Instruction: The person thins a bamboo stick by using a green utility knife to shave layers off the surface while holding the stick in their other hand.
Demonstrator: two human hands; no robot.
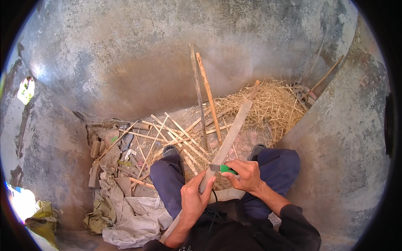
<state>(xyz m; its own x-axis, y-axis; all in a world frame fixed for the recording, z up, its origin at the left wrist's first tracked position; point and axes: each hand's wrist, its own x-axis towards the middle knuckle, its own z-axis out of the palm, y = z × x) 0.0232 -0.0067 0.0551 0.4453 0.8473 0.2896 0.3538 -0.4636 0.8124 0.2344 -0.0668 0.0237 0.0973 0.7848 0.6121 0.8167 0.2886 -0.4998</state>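
Note:
A long, flat wooden plank (233,136) slants from my lap toward the straw, its narrow tip pointing away from me. My left hand (196,195) is closed around its near part, thumb along one side. In my right hand (246,173) is a utility knife (227,169) with a green handle. Its short grey blade lies across the plank's face, just beyond my left fingers. The plank's near end passes by my left forearm.
Cut wooden sticks (180,138) lie crossed between my feet and the wall. Beyond them is a straw heap (270,106). Two poles (208,94) lean on the concrete wall (138,62). Scrap and pale sacks (138,217) lie at left.

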